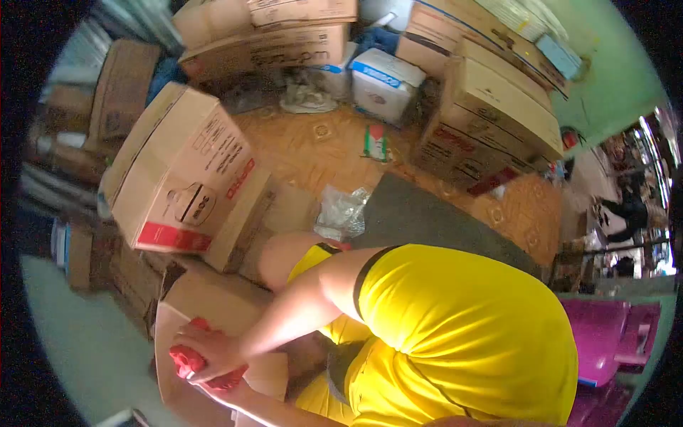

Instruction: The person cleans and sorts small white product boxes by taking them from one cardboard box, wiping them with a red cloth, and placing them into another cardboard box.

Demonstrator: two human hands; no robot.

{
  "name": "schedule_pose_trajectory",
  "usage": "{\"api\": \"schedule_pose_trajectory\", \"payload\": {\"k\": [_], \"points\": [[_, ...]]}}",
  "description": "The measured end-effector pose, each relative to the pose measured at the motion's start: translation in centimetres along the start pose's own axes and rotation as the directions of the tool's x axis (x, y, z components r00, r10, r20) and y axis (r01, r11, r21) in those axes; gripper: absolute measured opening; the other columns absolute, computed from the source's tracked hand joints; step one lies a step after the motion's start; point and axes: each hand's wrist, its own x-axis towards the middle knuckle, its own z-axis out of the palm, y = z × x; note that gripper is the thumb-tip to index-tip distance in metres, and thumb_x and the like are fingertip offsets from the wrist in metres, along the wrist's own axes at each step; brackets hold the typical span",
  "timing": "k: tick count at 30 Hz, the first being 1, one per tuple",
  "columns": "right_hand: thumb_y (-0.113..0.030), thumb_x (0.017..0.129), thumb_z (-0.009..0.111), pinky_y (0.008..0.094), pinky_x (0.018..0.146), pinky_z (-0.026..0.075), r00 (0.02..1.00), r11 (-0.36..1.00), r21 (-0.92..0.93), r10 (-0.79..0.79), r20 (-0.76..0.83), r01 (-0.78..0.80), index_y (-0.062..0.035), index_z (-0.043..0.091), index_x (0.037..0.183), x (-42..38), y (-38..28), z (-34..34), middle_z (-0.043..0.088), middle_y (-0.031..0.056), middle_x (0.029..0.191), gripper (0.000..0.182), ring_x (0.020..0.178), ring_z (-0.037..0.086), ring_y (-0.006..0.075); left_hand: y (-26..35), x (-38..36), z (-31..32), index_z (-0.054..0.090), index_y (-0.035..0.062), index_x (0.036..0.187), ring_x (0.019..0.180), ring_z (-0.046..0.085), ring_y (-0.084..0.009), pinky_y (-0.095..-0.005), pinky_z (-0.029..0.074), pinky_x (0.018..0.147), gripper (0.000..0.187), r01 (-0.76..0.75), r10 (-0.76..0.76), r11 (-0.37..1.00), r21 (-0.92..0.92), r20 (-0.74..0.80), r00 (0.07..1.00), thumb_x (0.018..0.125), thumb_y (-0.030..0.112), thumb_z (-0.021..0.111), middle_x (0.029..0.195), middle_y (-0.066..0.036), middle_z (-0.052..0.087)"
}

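Many cardboard boxes (181,171) crowd a storeroom with a patterned orange floor (313,146), stacked against the far wall and down both sides. A white box with blue print (384,84) sits among them, a dark grey mat (427,217) lies across the floor, and crumpled clear plastic (343,210) rests at its edge. Magenta plastic chairs (612,334) stand at the right, under a green wall (619,78).

A person in a yellow shirt (462,334) bends over an open brown carton (213,313) at the lower left. One hand (210,352) is clenched over a red object (186,361), which sits right in that hand at the carton's near flap. Whether this is the left or right hand cannot be told from this tilted view. A second forearm runs just beneath toward the same spot; its hand is hidden under the first, so its grip cannot be told.
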Motion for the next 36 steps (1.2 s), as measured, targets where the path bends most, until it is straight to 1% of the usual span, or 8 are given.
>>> {"api": "schedule_pose_trajectory", "payload": {"k": [2,7,14,21,27,31,32,36], "points": [[-0.043,0.063,0.086,0.0487,0.106,0.037,0.998,0.993,0.119,-0.021,0.052,0.015,-0.0148,0.047,0.138,-1.8,0.5,2.1,0.051,0.0122,0.134,0.088,0.126,0.048,0.0348,-0.5,0.1,-0.2,0.038,0.0024,0.147,0.13,0.049,-0.0311,-0.0462,0.04,0.111,0.06,-0.009,0.008,0.999,-0.04,-0.023,1.0,0.099,0.035,0.055,0.147,-0.016,0.044],[-0.039,0.071,0.083,0.0432,0.108,0.04,0.92,0.981,0.192,-0.064,0.388,-0.012,-0.013,0.051,0.137,0.4,2.6,1.7,0.055,0.0147,0.132,0.077,0.126,0.053,0.031,-1.8,-1.2,-1.5,0.04,0.0043,0.146,0.126,0.052,-0.0299,-0.0428,0.045,0.107,0.062,-0.124,0.112,0.983,-0.136,-0.093,0.989,0.099,0.042,0.054,0.142,-0.013,0.048],[-0.027,0.097,0.065,0.0384,0.117,0.031,0.733,0.485,0.642,-0.001,0.68,-0.594,-0.004,0.036,0.15,2.5,2.1,0.3,0.042,0.0127,0.15,0.064,0.141,0.039,0.0236,-0.2,-4.6,2.8,0.045,0.002,0.143,0.129,0.049,-0.0231,-0.0386,0.042,0.107,0.049,-0.226,0.266,0.941,0.253,-0.137,0.954,0.1,0.023,0.058,0.142,-0.012,0.049],[-0.026,0.098,0.062,0.0382,0.122,0.019,0.81,0.864,0.501,-0.259,0.527,-0.05,-0.0002,0.018,0.156,-1.9,-0.5,1.5,0.024,0.0157,0.161,0.077,0.149,0.024,0.0238,5.5,-2.8,1.3,0.063,-0.003,0.113,0.09,0.066,-0.0191,-0.0329,0.056,0.079,0.035,-0.268,0.343,0.938,0.221,-0.47,0.813,0.103,0.029,0.056,0.103,-0.012,0.068],[-0.027,0.097,0.065,0.0344,0.115,0.033,0.784,0.465,0.683,0.039,0.62,-0.563,-0.0015,0.031,0.152,1.4,1.4,1.2,0.047,0.0125,0.148,0.069,0.136,0.044,0.0208,3.1,-4.3,2.2,0.055,-0.0062,0.135,0.079,0.061,-0.0073,-0.0233,0.05,0.069,0.041,-0.13,0.38,0.615,0.778,-0.148,0.913,0.099,0.012,0.06,0.095,-0.01,0.07],[-0.035,0.095,0.068,0.0315,0.105,0.042,0.701,0.602,0.576,-0.036,0.712,-0.553,-0.007,0.041,0.147,1.7,0.1,0.3,0.058,0.0078,0.132,0.065,0.121,0.053,0.015,3.8,-3.7,-1.0,0.064,-0.0071,0.118,0.061,0.057,-0.0152,-0.0293,0.047,0.059,0.031,-0.355,0.54,0.101,0.93,0.248,0.804,0.094,0.013,0.062,0.077,-0.012,0.064],[-0.041,0.092,0.072,0.0318,0.101,0.045,0.553,0.676,0.437,-0.052,0.831,-0.593,-0.0076,0.044,0.143,2.3,0.3,0.2,0.059,0.0076,0.13,0.068,0.117,0.055,0.0148,7.8,-5.5,3.1,0.052,-0.0068,0.121,0.075,0.066,-0.027,-0.0367,0.052,0.071,0.037,-0.019,0.247,0.199,0.98,-0.031,0.969,0.09,0.01,0.065,0.084,-0.019,0.064],[-0.049,0.09,0.072,0.0316,0.094,0.049,0.398,0.691,0.302,-0.023,0.917,-0.656,-0.0084,0.054,0.131,2.1,-0.8,-0.9,0.062,0.0058,0.121,0.06,0.109,0.058,0.0133,7.9,-5.3,0.2,0.013,0.0063,0.142,0.098,0.066,-0.0382,-0.0442,0.052,0.084,0.087,-0.279,0.246,0.291,0.915,0.21,0.946,0.08,0.004,0.074,0.115,-0.028,0.06]]}}
